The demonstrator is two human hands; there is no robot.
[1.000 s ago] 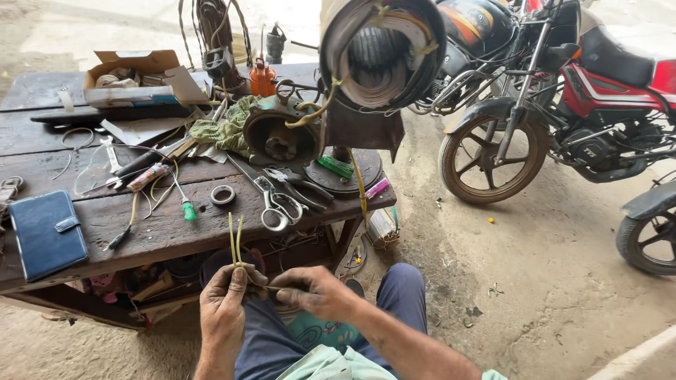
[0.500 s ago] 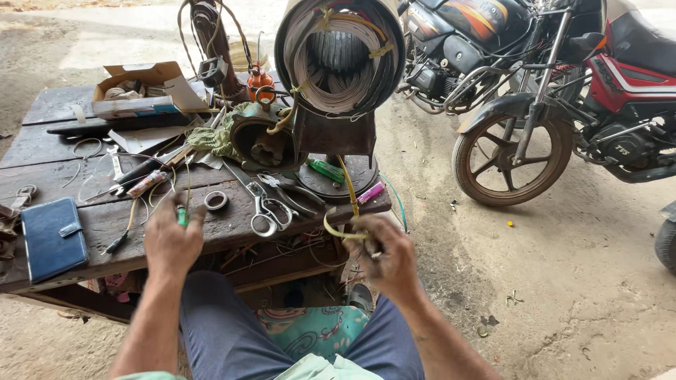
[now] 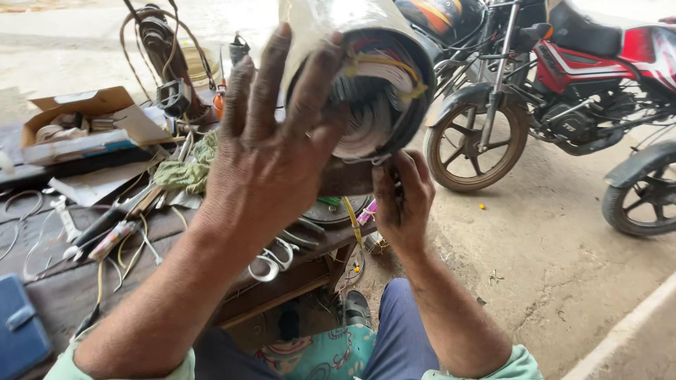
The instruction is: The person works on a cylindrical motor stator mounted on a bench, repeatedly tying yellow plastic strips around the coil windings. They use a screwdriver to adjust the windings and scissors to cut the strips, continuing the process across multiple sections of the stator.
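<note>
Steadying the motor stator (image 3: 366,91) on the bench (image 3: 63,288) edge, left hand (image 3: 271,151) is pressing flat with fingers spread, right hand (image 3: 401,193) pinching something under the windings, can't tell what. Looks like mid-rewind; next is probably careful tucking.

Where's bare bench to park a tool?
Little room. A dark wood strip lies between the blue case and the loose wires. The rest is crowded: cardboard box, green rag, scissors. Concrete floor beside the motorcycle is open.
</note>
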